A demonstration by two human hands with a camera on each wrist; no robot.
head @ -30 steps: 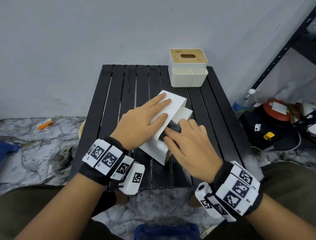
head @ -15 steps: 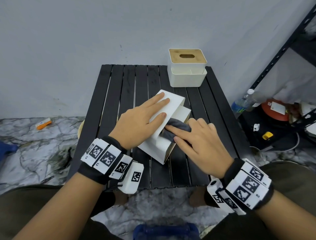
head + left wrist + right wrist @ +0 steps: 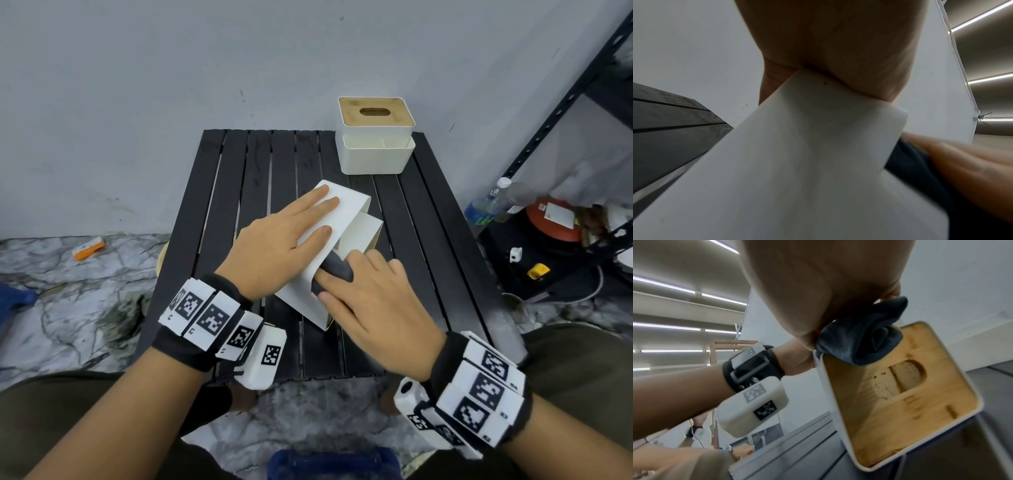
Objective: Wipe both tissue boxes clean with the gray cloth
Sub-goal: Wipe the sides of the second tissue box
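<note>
One tissue box (image 3: 347, 210) on its side mid black table (image 3: 246, 192), L hand (image 3: 277, 246) fingers straight, flat on top, R hand (image 3: 373, 301) thumb + fingers gripping gray cloth (image 3: 337, 269) against box side, 2nd tissue box (image 3: 375, 156) upright at far edge.

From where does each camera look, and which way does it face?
Head: above, facing forward and down at the black table; shows the left hand flat on the tipped tissue box, right hand holding the gray cloth.
Left wrist: under the left hand, facing along the palm at the box's white wall.
Right wrist: under the right hand, facing the box's wooden lid; left forearm shows.
Shared: both wrist views show the cloth.
</note>
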